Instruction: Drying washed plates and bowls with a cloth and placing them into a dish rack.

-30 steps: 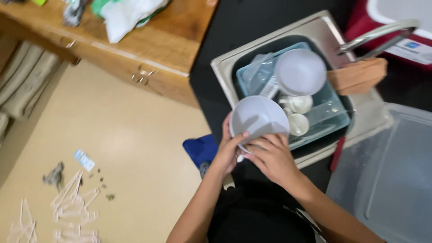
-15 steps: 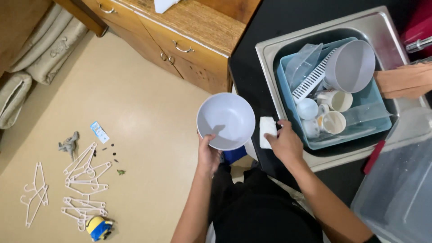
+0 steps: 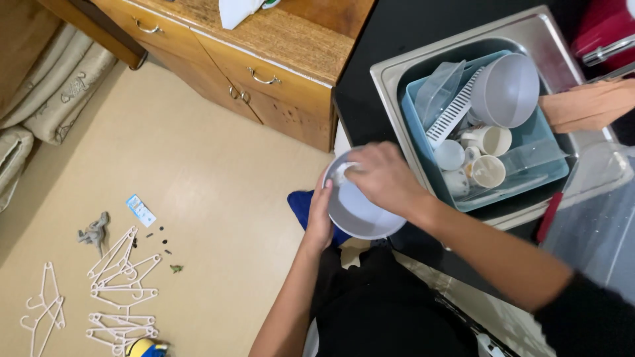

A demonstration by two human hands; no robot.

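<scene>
packet: one small blue-and-white packet (image 3: 140,210) lay flat on the floor
left hand (image 3: 320,218): clamped on the bowl (image 3: 357,208) rim
right hand (image 3: 383,175): fingers pinched together on a white sponge (image 3: 342,173) inside it
cups: three cups (image 3: 488,140) sat in the blue tub (image 3: 555,173)

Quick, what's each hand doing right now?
Left hand: closed on the rim of the pale grey bowl, holding it.
Right hand: inside the bowl, fingers pressing a small white pad.

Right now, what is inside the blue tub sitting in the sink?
The blue tub holds a grey bowl, a white slotted rack, clear plastic containers and three cups. Anything beneath them is covered.
</scene>
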